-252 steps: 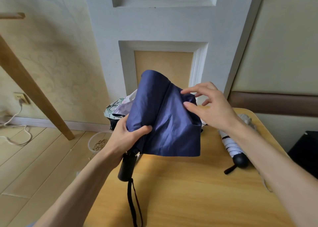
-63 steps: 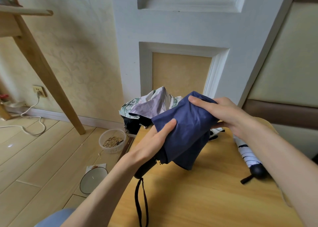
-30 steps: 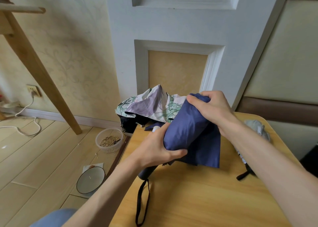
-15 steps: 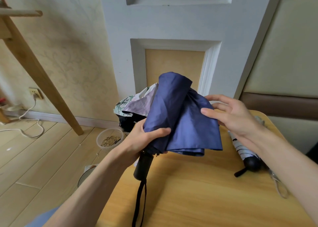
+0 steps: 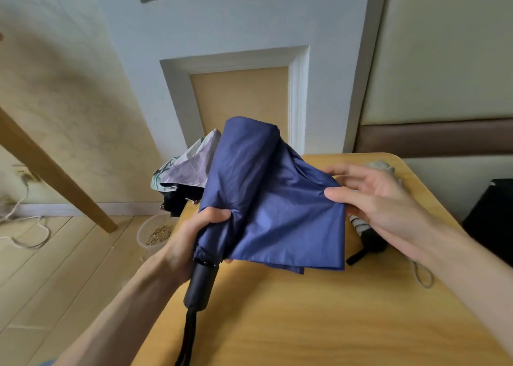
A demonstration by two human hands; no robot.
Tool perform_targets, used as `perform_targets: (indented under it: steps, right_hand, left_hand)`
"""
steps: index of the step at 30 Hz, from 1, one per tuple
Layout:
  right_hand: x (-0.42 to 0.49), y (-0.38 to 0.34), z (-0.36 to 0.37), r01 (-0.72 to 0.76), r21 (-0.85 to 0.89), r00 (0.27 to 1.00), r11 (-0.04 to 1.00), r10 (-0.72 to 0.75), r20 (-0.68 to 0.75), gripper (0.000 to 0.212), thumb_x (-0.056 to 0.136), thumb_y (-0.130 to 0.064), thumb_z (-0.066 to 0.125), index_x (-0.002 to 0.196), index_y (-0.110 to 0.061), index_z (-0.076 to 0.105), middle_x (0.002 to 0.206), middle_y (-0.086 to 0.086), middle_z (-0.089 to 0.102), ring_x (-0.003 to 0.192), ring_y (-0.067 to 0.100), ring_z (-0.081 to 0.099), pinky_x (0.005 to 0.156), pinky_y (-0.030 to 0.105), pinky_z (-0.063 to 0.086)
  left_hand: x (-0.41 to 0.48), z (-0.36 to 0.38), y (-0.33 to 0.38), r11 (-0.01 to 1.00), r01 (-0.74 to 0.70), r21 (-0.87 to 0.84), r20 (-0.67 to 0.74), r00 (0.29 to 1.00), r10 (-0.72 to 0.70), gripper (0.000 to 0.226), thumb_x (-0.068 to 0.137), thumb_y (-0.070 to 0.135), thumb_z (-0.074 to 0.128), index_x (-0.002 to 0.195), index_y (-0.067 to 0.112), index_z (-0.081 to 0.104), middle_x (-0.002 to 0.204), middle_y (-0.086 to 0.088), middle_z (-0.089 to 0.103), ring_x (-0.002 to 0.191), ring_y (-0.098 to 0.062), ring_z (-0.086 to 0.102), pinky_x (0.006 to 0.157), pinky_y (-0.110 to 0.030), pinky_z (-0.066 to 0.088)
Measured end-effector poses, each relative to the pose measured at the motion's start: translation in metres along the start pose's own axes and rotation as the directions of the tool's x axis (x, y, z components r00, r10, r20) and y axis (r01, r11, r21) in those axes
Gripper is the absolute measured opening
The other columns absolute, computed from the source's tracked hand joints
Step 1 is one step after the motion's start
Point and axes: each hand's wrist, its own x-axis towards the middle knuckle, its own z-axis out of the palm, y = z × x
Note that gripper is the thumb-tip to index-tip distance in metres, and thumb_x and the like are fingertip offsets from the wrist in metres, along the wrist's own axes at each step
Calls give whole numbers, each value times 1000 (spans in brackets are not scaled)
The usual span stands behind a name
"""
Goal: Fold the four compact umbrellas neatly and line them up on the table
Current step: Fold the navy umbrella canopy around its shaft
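Here the fingers point(image 5: 215, 216) of the left hand point(image 5: 188, 239) are clenched around the navy umbrella point(image 5: 258, 199), grasping its gathered cloth just above the black handle point(image 5: 200, 285). The right hand point(image 5: 385, 202) is released: its fingers point(image 5: 337, 192) are nearly straight and touch the loose right edge of the cloth, which lies between them. The navy umbrella is held tilted above the desk point(image 5: 305, 324), its top pointing up and away and its handle down towards the person. Part of the cloth is wrapped round the shaft and the rest hangs out in 1 wide flap. A wrist strap point(image 5: 186, 338) hangs down from the handle. Behind the right hand a striped umbrella point(image 5: 359, 224) lies folded on the desk, mostly hidden by the hand and the flap. Further back lies a grey bundle point(image 5: 380, 166), and a grey cord loop point(image 5: 423, 278) rests on the desk beside the right wrist. At the far left corner of the desk a floral umbrella point(image 5: 186, 168) lies loose and unfolded. On the floor left of the desk stand a clear bowl of grain point(image 5: 155, 234) and a slanting wooden leg point(image 5: 55, 177), with a white cable point(image 5: 25, 227) near the wall
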Motion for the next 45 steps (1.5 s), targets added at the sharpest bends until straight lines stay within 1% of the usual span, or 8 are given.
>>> perform_targets:
  steps: [6,9,12,16,22,29,37,45]
  right_hand:
    - [-5,-6,-1,54,-86,997,995,-50,50,48,93,-19,80,131,-46,66,125,-11,71,115,7,69,83,22,56]
    - [-11,-3,9,92,-393,972,915,2,234,108,73,-40,96,149,-70,26,147,-42,35,134,-22,40,103,10,41]
    - [-15,4,22,253,-617,963,745,-133,235,107,79,-27,90,152,-66,22,144,-29,32,134,-12,37,101,6,36]
    - [-9,15,26,326,-649,940,687,-310,144,72,85,-9,80,141,-49,58,122,-23,48,111,2,56,86,15,47]
    - [-5,26,17,364,-728,810,581,-583,-61,47,82,2,84,119,-26,81,116,-11,71,93,5,68,77,18,55]
    - [-10,21,21,262,-582,963,770,-248,105,57,86,-30,83,136,-50,63,125,-22,56,113,4,58,94,13,45]
    - [-1,27,27,295,-531,905,794,-410,-112,27,89,-9,79,101,-33,81,103,-18,70,91,12,68,71,28,53]
    - [-4,21,17,276,-928,596,250,-802,-39,11,93,-10,79,83,-8,76,86,1,66,74,17,60,64,25,44]
  left_hand:
    - [5,1,-9,995,7,-102,-90,996,-16,48,42,29,83,80,4,68,67,-12,66,50,-23,62,50,-26,54]
    - [8,2,-10,987,-4,-160,-109,994,-13,60,46,33,88,96,4,73,89,-17,70,80,-33,66,101,-62,53]
    - [9,2,-9,978,-29,-208,-131,991,2,51,49,32,90,92,7,78,101,-21,67,100,-39,58,116,-76,30]
    - [8,3,-9,978,-21,-208,-152,988,-11,51,50,30,87,94,7,76,94,-17,70,82,-32,66,93,-52,54]
    - [5,10,-12,978,-16,-207,-148,989,-15,34,61,27,84,88,8,78,88,-15,71,72,-30,63,75,-40,48]
    - [4,11,-9,976,-42,-212,-225,974,-7,30,66,32,81,86,10,78,85,-14,70,66,-27,63,66,-36,45]
    - [2,13,-7,976,-35,-217,-207,978,-11,37,69,31,82,95,6,75,86,-14,69,67,-27,64,66,-37,46]
    - [-3,23,-5,964,-51,-259,-112,993,22,47,83,27,69,123,2,66,110,-23,77,82,-38,75,66,-53,66]
